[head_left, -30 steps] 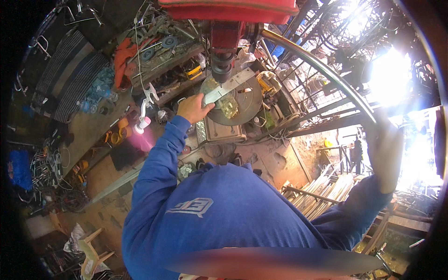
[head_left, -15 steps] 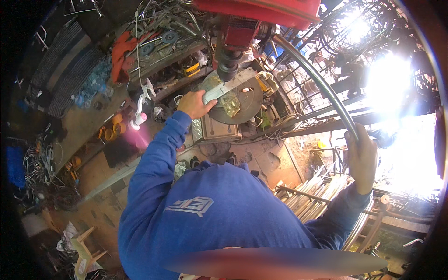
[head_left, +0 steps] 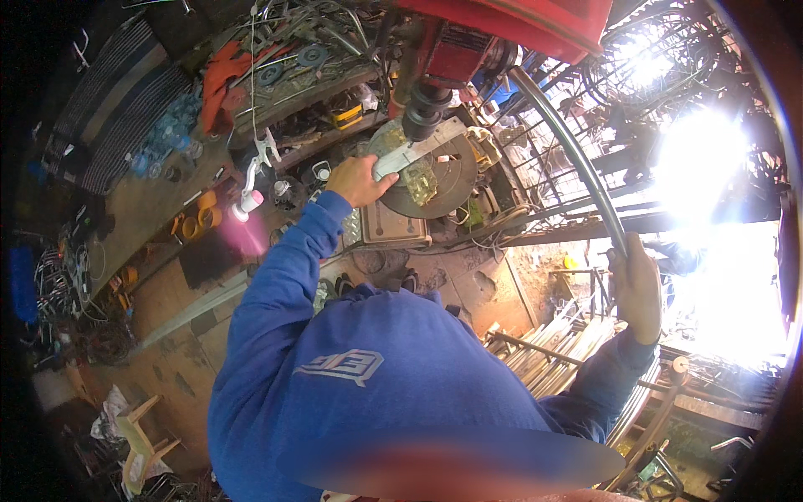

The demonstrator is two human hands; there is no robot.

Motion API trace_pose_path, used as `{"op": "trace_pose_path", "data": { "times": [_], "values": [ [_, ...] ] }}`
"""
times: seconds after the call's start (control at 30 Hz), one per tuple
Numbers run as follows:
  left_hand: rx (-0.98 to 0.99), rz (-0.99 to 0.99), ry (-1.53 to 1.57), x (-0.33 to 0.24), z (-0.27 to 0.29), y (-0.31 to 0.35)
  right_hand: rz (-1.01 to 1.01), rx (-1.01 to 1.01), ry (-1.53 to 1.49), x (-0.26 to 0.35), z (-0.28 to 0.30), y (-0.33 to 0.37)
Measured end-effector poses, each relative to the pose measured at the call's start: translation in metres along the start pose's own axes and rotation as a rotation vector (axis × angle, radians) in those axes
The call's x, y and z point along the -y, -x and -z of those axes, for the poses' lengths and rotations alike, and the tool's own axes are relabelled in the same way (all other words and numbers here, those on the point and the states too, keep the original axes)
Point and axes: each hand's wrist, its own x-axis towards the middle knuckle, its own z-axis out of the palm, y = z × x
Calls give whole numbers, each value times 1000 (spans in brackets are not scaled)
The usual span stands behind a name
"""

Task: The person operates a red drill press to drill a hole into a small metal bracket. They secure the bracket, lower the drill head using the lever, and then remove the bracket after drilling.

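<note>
Now my left hand (head_left: pixel 358 180) pinches the flat metal strip (head_left: pixel 416 147) on the round drill-press table (head_left: pixel 452 180), unmoved, while my right hand (head_left: pixel 640 289), fingers wrapped around the long feed lever (head_left: pixel 569 151), has pulled it lower.

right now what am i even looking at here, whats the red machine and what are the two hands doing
This is one picture from a wide fisheye camera worn on a person's head, looking down, so straight edges bend and the blue sweatshirt fills the lower part.

The red machine at the top looks like a drill press: its dark spindle points down at a round metal table.

The left hand holds a flat grey metal strip on that table, under the spindle. A yellowish piece lies beneath the strip; what it is I cannot tell.

The right hand grips the end of a long curved metal lever that runs up to the machine.

Around it is a cluttered workshop: an orange cloth, scrap metal and a white and pink spray bottle on the left, and metal bars lower right.
</note>
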Motion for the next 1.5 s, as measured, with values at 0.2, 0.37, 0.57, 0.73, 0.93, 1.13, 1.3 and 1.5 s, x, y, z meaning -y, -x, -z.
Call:
{"op": "trace_pose_path", "data": {
  "times": [0.2,0.37,0.57,0.73,0.93,1.13,1.3,1.5],
  "values": [
    [-32,0,6,-2,-6,2,76,-26,-73,8,5,-1],
    [-49,-5,-3,-2,-6,3,44,23,-144,-1,4,-2],
    [-18,18,13,-4,-3,2,-56,-42,-289,-9,-24,-8],
    [37,61,45,-3,-1,1,141,-376,-245,-20,-147,-39],
    [22,57,22,-7,0,3,-15,-23,-876,-61,-170,-41],
    [50,79,82,-6,1,1,-37,-82,-583,-44,-163,-44],
    [25,103,89,0,-5,-5,-46,80,-404,-49,-155,-51],
    [136,105,153,3,2,-11,-63,81,-405,-46,-155,-51]
  ]
}}
